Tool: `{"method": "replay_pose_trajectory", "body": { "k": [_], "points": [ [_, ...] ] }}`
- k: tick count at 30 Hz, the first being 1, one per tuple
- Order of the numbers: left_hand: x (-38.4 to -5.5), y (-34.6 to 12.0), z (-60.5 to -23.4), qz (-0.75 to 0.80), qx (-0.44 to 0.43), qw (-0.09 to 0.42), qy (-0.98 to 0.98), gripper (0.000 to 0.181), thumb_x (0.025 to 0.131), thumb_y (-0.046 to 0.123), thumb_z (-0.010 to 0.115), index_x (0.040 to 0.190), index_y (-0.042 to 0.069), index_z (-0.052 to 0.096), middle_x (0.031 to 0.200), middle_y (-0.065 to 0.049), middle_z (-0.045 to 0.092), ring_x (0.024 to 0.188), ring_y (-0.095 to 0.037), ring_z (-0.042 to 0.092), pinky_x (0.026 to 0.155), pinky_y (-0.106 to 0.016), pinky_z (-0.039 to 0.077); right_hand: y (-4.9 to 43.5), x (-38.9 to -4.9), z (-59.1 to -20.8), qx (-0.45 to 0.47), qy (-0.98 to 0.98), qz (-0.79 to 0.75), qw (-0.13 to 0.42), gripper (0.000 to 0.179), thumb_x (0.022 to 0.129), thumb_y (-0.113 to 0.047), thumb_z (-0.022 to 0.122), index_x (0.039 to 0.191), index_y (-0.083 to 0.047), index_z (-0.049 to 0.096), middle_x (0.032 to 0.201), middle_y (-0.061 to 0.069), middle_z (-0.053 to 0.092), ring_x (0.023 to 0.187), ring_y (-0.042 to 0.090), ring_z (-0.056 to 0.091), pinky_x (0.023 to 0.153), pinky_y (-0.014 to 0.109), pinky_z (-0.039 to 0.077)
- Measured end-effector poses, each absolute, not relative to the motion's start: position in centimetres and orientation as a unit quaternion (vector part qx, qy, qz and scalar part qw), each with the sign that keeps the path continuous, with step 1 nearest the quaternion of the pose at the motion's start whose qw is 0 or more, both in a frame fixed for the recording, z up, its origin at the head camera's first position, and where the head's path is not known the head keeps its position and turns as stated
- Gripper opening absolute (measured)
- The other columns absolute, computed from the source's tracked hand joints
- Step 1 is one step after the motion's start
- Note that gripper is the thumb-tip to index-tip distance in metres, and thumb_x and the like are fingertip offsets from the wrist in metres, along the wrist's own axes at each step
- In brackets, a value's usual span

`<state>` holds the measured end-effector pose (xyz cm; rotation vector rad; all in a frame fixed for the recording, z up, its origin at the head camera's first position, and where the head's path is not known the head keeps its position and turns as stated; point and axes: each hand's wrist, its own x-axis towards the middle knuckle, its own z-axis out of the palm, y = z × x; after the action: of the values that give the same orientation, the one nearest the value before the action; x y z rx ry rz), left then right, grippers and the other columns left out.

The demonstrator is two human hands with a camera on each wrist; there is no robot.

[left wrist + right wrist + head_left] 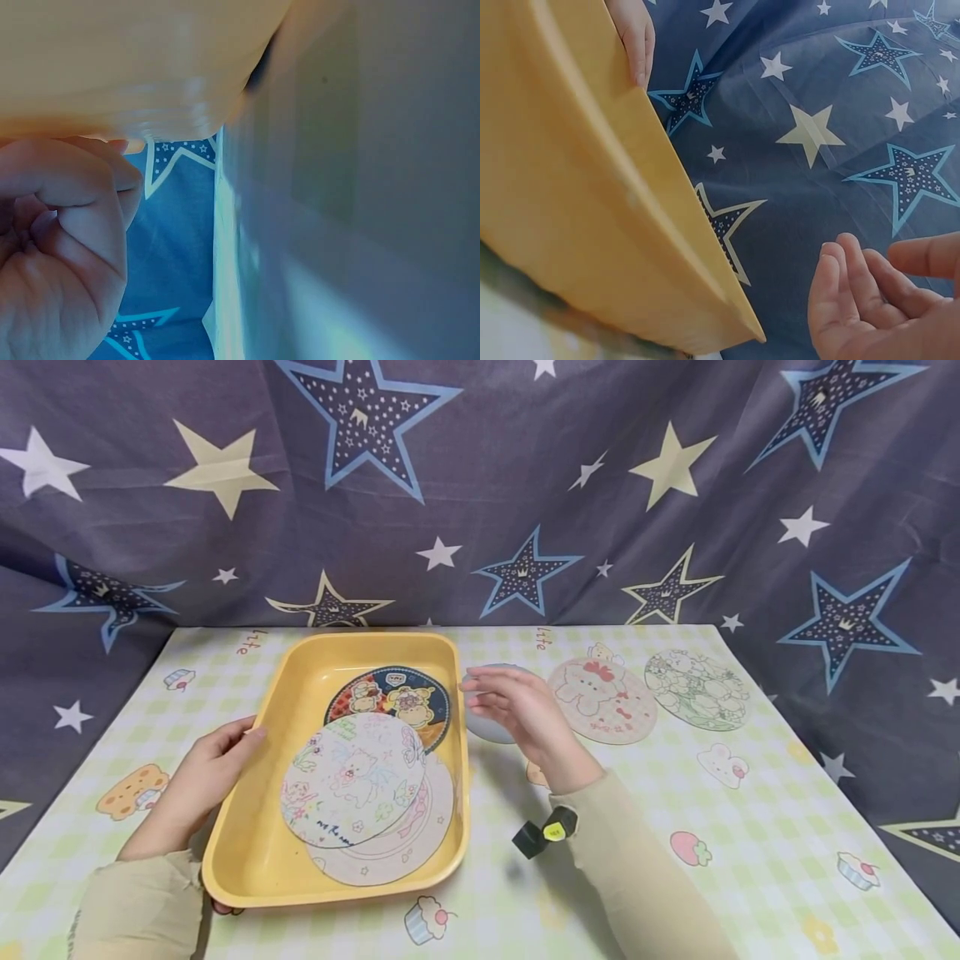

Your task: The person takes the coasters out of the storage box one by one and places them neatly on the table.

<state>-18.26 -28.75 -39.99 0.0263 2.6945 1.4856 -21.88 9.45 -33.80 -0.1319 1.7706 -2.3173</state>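
Observation:
My left hand [206,777] grips the left rim of a yellow plastic tray [251,827], thumb over the edge. In the left wrist view the curled fingers [82,180] lie against the tray's outer side. Inside the tray, a white round mat with coloured drawings [352,777] overlaps a dark blue cartoon mat [386,685] and a pale pink-trimmed mat [375,864]. Just off the tray's right rim is my right hand [517,714], fingers relaxed and holding nothing. It partly covers a blue-grey round mat [480,727]; the right wrist view shows the fingers [832,292] apart from the tray.
To the right lie a round mat with a red-bowed character [603,706] and another with green line drawings [697,689]. A checked cloth with printed cupcakes covers the table [600,877]. Behind it hangs a dark star-patterned curtain [495,460].

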Motion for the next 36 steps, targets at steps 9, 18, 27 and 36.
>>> {"method": "replay_pose_trajectory", "body": {
  "k": [9, 18, 27, 36],
  "points": [
    [-18.2, -28.7, -39.9, 0.482, 0.004, 0.036, 0.876, 0.065, 0.108, 0.038, 0.035, 0.150, -0.011, 0.028, 0.132, -0.036, 0.051, 0.084, 0.005, 0.062, 0.070, -0.021, 0.058, 8.0, -22.5, -33.0, -0.047, 0.603, -0.788, 0.114, 0.034, 0.095, -0.005, 0.057, 0.126, 0.008, 0.060, 0.105, 0.016, 0.072, 0.081, 0.016, 0.070, 0.081, 0.026, 0.059],
    [-18.1, -28.6, -39.8, 0.481, 0.008, 0.031, 0.876, 0.064, 0.108, 0.037, 0.036, 0.149, -0.012, 0.029, 0.130, -0.036, 0.052, 0.082, 0.004, 0.063, 0.069, -0.022, 0.059, 6.8, -23.1, -32.5, -0.060, 0.600, -0.788, 0.126, 0.036, 0.098, -0.006, 0.054, 0.129, 0.011, 0.057, 0.103, 0.014, 0.073, 0.077, 0.013, 0.070, 0.078, 0.024, 0.059],
    [-18.2, -28.6, -39.9, 0.481, 0.008, 0.031, 0.876, 0.065, 0.108, 0.038, 0.036, 0.150, -0.011, 0.029, 0.131, -0.036, 0.051, 0.083, 0.005, 0.063, 0.069, -0.021, 0.058, 5.4, -23.7, -32.4, -0.054, 0.607, -0.781, 0.137, 0.034, 0.098, -0.006, 0.053, 0.128, 0.010, 0.058, 0.112, 0.021, 0.071, 0.076, 0.013, 0.069, 0.078, 0.024, 0.059],
    [-18.2, -28.7, -40.0, 0.484, 0.009, 0.033, 0.874, 0.065, 0.108, 0.038, 0.036, 0.150, -0.012, 0.028, 0.130, -0.036, 0.051, 0.083, 0.004, 0.063, 0.069, -0.022, 0.059, 3.6, -24.2, -32.4, -0.060, 0.621, -0.766, 0.156, 0.032, 0.099, -0.005, 0.052, 0.127, 0.008, 0.059, 0.127, 0.030, 0.062, 0.074, 0.011, 0.068, 0.082, 0.026, 0.059]
  ]
}}
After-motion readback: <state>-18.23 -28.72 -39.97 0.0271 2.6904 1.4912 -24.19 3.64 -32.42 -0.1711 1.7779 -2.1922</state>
